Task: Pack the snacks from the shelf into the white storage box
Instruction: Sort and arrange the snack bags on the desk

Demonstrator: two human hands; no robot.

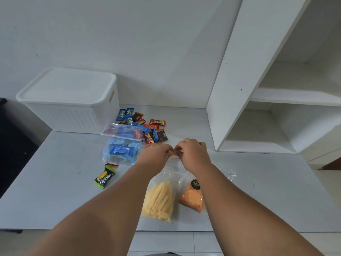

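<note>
Both hands meet above the table (55, 191), the left hand (156, 154) and right hand (191, 152) curled, their fingertips pinching one small piece (175, 150) between them; what it is cannot be told. Just below the grip, nearest the viewer, lie a clear bag of yellow sticks (159, 200) and beside it an orange bag (192, 198), partly under the right forearm. Left of these lies a green packet (105, 179). Beyond it, just left of the left hand, a clear tub (121, 152) holds blue snacks. Past the hands lies a loose pile of wrapped snacks (149, 126). Farther left stands the white box (73, 111), lid on, well apart from the grip. The shelf (258, 130) stands to the right.
</note>
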